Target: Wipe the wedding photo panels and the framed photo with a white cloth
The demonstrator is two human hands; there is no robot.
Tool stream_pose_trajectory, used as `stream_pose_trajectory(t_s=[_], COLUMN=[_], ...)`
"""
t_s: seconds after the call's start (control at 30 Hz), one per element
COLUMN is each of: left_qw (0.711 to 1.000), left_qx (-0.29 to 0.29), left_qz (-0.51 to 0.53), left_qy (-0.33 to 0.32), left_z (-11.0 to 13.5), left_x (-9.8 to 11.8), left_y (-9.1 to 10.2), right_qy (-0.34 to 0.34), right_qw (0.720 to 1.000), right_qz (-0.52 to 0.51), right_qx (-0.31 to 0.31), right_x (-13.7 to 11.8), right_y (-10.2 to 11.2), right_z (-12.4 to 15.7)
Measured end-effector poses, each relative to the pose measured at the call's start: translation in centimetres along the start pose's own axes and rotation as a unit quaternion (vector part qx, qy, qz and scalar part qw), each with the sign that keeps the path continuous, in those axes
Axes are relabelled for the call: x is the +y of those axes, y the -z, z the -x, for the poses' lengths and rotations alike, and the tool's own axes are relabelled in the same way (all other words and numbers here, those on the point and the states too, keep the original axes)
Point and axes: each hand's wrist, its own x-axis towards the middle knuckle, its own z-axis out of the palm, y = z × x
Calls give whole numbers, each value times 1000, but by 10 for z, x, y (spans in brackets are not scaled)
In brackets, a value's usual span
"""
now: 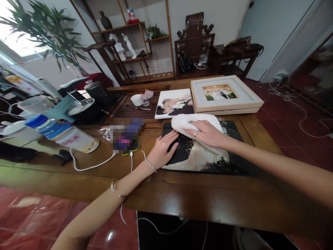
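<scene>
A large dark photo panel (195,158) showing a pale wedding gown lies flat on the wooden table. My right hand (206,132) grips a folded white cloth (182,122) and presses it against the panel's upper part. My left hand (165,149) rests at the panel's left edge with its fingers stretched out, holding nothing. Just behind the panel is a smaller white-edged photo board (173,103). To its right lies a thick light-wood frame (229,110) with a small picture inside a white mat. The cloth and my right forearm hide parts of the panel.
Left on the wooden table (197,198) stand a plastic jar (74,137), a black kettle (96,91) and a lidded pot (82,107). A phone (131,150) with white charging cables (91,169) lies nearer. A white cup (137,100) sits on the tea tray (127,113).
</scene>
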Motion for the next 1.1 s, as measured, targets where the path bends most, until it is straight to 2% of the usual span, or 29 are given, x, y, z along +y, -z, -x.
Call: stream_pose_trajectory(t_s=[0.13,0.23,0.33,0.57,0.7,0.8,0.93,1.03,1.1], left_qw=[1000,1000,1000,999,997,997,997,998,998], left_qx=[1,-2,3,20,40,37,37,36,35], left_qz=[1,8,11,48,68,69,61,53,44], left_qy=[-1,0,3,1,22,24,20,14,8], left_z=[0,-1,0,-1,-4,-6,-6,-6,-7], left_x=[-2,-2,-3,-3,-2,-3,-5,-6,-7], left_y=[0,0,0,0,0,-1,-3,-3,-3], right_qy=[24,23,5,-77,-81,-20,121,172,179], right_qw=[999,1000,1000,994,989,991,977,965,966], right_qz=[-23,-18,-2,63,115,130,174,192,170], right_qx=[-12,-9,-2,38,53,35,-24,-59,-72], right_x=[-8,-7,5,59,72,60,18,-12,-19], right_y=[-16,-21,-11,36,42,30,4,-7,-6], right_z=[-31,-31,-12,59,86,105,139,158,158])
